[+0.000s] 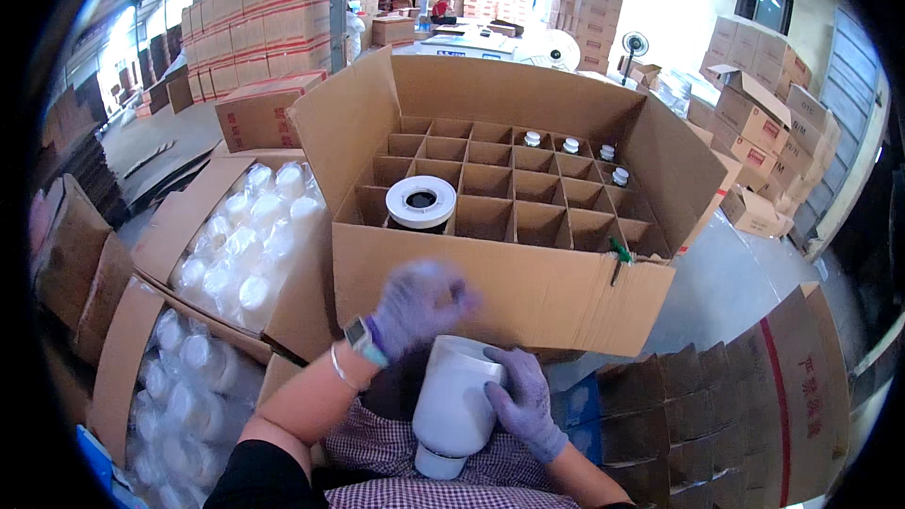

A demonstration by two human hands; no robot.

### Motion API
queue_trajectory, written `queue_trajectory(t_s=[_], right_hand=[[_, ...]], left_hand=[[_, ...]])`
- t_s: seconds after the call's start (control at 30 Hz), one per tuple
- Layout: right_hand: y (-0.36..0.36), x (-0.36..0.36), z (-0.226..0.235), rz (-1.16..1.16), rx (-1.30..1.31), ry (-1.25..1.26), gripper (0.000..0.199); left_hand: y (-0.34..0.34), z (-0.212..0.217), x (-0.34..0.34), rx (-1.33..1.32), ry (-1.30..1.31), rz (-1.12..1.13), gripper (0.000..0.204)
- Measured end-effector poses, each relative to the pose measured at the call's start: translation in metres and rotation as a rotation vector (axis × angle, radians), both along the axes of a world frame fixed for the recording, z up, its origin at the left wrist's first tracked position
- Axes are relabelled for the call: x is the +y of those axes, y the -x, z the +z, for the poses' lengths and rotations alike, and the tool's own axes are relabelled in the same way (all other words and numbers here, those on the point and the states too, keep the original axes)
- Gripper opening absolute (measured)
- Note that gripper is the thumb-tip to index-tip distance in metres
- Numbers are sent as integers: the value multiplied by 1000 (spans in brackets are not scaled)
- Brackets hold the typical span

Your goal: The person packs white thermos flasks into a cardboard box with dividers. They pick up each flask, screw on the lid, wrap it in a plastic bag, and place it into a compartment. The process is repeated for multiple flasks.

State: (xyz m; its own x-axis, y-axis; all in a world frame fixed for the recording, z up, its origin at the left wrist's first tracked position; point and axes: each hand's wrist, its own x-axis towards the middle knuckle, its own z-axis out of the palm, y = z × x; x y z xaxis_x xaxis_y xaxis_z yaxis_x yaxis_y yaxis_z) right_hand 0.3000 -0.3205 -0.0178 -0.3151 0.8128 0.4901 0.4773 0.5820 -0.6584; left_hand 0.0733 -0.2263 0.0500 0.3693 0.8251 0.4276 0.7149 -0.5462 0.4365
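Down in the person's lap, a large white plastic jar (455,407) stands roughly upright against a checked garment. The right hand (521,402), in a lavender knit glove, wraps its fingers around the jar's right side and holds it firmly. The left hand (418,304), gloved the same way, hovers just above the jar's top; it is blurred, so I cannot tell whether it grips anything or touches the rim. A wristwatch (359,335) and a thin bracelet (338,369) sit on the left wrist.

Just beyond the hands is a big open cardboard carton (500,287) fitted with a cardboard divider grid (490,190). Most cells look empty (their depths are dark). A roll of white tape (420,201) lies flat on the grid near its front left corner. Four small white-capped bottles (573,146) stand in cells at the far right of the grid. A green-handled tool (618,253) is tucked at the carton's front right rim.

To the left, two open boxes hold white lids in clear plastic bags (247,243). To the lower right is a stack of folded divider inserts (702,415).

Farther off, tall stacks of red-banded cartons (269,14) fill the warehouse, a standing fan (634,45) is at the right, and a person in red (441,8) is well back.
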Motion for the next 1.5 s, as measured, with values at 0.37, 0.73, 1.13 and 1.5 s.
queue_trajectory(t_s=[0.37,0.73,1.13,1.5], right_hand=[[-28,47,6,114,159,127,56],[14,132,18,43,255,-166,64],[21,110,27,225,425,194,53],[12,127,-3,345,385,172,55]], left_hand=[[62,-2,151,-176,-228,170,57],[-46,-24,-31,-448,-276,-45,48],[-24,21,-49,378,-457,-245,78],[-35,14,-29,57,-194,-184,73]])
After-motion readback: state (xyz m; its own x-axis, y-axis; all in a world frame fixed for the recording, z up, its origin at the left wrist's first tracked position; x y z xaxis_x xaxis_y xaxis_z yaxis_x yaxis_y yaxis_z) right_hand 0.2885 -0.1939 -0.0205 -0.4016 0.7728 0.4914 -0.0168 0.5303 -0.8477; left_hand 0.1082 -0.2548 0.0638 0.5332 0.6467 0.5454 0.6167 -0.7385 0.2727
